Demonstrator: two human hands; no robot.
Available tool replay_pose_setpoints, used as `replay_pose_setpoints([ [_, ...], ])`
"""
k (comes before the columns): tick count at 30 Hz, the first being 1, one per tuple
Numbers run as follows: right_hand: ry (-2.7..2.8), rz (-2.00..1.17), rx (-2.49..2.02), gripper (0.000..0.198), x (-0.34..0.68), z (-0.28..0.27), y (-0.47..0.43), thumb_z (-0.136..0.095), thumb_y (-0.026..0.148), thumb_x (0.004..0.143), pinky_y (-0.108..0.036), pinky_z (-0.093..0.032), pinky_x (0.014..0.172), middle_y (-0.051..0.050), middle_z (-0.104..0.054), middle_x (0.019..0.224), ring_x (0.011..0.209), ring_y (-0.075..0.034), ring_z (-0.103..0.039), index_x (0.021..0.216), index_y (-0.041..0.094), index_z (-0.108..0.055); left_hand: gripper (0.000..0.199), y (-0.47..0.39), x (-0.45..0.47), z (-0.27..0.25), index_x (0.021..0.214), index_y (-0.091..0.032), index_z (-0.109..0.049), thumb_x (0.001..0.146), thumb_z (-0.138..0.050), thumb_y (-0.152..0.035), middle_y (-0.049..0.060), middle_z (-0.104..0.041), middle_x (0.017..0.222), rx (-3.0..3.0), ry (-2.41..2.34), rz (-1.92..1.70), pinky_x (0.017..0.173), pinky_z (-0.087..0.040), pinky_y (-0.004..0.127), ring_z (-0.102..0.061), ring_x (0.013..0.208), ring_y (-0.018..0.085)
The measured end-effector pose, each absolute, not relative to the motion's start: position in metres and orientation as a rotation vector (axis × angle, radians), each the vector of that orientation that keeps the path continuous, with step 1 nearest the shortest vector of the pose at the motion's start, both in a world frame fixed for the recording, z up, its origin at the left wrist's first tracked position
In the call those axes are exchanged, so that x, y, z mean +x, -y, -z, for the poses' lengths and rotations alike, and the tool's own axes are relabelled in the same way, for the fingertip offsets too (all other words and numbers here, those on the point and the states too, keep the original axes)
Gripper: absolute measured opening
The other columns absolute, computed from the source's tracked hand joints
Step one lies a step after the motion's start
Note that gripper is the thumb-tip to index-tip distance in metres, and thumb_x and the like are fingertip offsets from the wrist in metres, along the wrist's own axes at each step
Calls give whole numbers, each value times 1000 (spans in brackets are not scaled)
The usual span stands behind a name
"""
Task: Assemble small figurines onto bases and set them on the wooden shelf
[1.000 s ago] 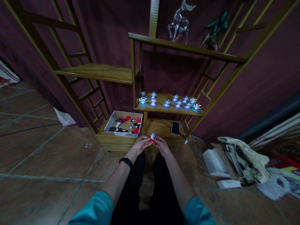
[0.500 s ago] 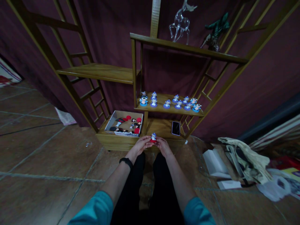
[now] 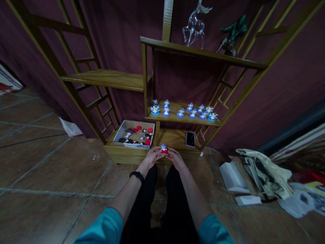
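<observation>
Being held just below the centre of the frame, a small purple-and-white, red-based figurine (image 3: pixel 164 147) is gripped at its sides by the fingers of the bare left hand (image 3: pixel 153 157) and the bare right hand (image 3: pixel 175 158). Loose dark-and-white figures (image 3: pixel 132 141) and round red discs (image 3: pixel 150 130) are contained in a shallow, open cardboard box (image 3: pixel 121 132) left of centre. Small purple- and blue-based figurines (image 3: pixel 180 113) are arranged on the brown wooden shelf (image 3: pixel 174 114) right of centre; below, a black-screened phone (image 3: pixel 190 139) is laid.
</observation>
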State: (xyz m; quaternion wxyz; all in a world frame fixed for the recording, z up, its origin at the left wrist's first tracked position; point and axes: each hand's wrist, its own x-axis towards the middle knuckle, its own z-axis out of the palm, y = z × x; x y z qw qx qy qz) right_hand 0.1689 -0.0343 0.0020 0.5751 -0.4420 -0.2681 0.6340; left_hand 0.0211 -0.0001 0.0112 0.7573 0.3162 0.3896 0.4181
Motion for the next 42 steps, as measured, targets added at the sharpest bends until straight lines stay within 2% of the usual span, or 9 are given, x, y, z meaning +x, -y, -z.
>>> replay_pose_setpoints([
  [5,656,-1483,-1032,35,167,-5,36,-74,28,58,-27,-46,66,-1,-67,76,63,-11,-58,90,19,-65,26,0,21,-11,97,-11,-54,74,-64,-14,11,-68,83,719,-828,-896,69,-53,26,-66,71,16],
  [13,684,-1483,-1012,42,167,-9,41,-76,28,55,-29,-45,72,-4,-68,90,73,-13,-61,95,19,-65,25,-1,21,-7,93,-12,-55,72,-66,-18,8,-68,81,747,-812,-873,72,-52,26,-66,71,14],
  [21,707,-1482,-984,39,169,-3,39,-75,30,57,-30,-47,72,-5,-68,89,75,-14,-61,93,18,-66,25,-1,21,-3,89,-12,-57,69,-70,-20,7,-67,78,789,-798,-890,72,-51,26,-65,70,13],
  [29,776,-1518,-933,37,171,-4,41,-74,32,60,-30,-46,74,-5,-68,93,78,-14,-61,94,20,-66,33,5,22,-13,98,-13,-62,67,-71,-21,9,-67,88,869,-754,-842,74,-48,25,-63,74,12],
  [42,800,-1501,-934,42,169,-11,46,-74,36,58,-33,-45,80,-5,-68,97,86,-17,-61,96,21,-65,43,8,27,-10,94,-12,-62,56,-77,-26,6,-66,78,1027,-806,-921,66,-44,24,-60,67,12],
])
